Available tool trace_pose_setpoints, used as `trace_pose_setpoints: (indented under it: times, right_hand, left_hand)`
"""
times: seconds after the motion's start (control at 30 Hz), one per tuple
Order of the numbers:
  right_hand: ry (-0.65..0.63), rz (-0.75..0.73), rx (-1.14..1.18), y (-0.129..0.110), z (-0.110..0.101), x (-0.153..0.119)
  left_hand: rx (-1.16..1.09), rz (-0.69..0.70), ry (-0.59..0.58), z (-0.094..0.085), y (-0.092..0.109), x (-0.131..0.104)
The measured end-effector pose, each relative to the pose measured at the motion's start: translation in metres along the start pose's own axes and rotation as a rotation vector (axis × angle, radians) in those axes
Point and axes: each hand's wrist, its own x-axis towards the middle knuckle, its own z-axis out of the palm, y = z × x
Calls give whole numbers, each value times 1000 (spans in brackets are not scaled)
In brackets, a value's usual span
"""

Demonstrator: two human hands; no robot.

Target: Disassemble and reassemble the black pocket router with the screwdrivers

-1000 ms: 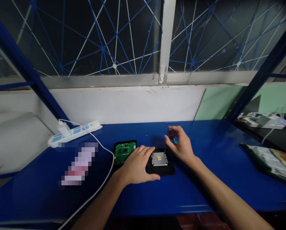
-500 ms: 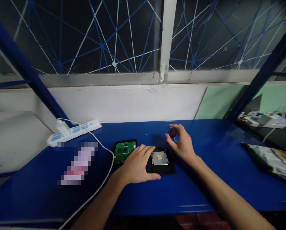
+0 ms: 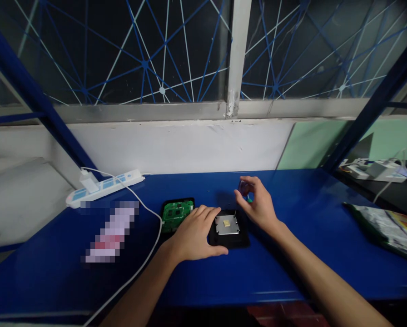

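A black plastic case half (image 3: 245,240) lies flat on the blue table, with a silver metal plate (image 3: 231,230) inside it. The plate carries a small yellowish pad (image 3: 226,223) and has dark screw points at its corners. My left hand (image 3: 197,234) spans the case's left side, fingers at the far edge and thumb at the near edge, gripping it. Above the case's far right corner, my right hand (image 3: 258,204) pinches a screwdriver (image 3: 235,213) by its handle. Its thin shaft points down at the plate's far right corner; the handle is mostly covered by fingers.
Left of my left hand lies another black case half with a green circuit board (image 3: 176,215). A white cable (image 3: 152,211) runs from a white power strip (image 3: 104,186) past a blurred-out pinkish item (image 3: 113,231). A shiny packet (image 3: 384,225) lies at the right.
The right hand's fingers shift slightly around the screwdriver handle. The left hand and the case stay in place.
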Motion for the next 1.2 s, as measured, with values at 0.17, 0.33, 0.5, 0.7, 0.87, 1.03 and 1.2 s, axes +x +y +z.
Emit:
trace_pose_setpoints:
  times: [0.17, 0.33, 0.5, 0.7, 0.87, 1.03, 1.2]
  right_hand:
    - [-23, 12, 13, -4, -2, 1]
    - [-34, 56, 77, -10, -5, 0]
    - [-8, 100, 180, -9, -4, 0]
    - [17, 126, 268, -3, -3, 3]
    - [-1, 211, 260, -2, -7, 4]
    - [-191, 284, 511, -10, -14, 5]
    - [-198, 216, 477, -16, -9, 15]
  left_hand:
    - [5, -10, -7, 0, 0, 1]
    - [10, -15, -25, -1, 1, 2]
    - [-1, -13, -34, -1, 1, 1]
    - [-17, -12, -22, -1, 2, 1]
    - [-33, -25, -23, -2, 3, 2]
    - [-16, -24, -36, -2, 3, 2]
    - [9, -8, -33, -3, 4, 2]
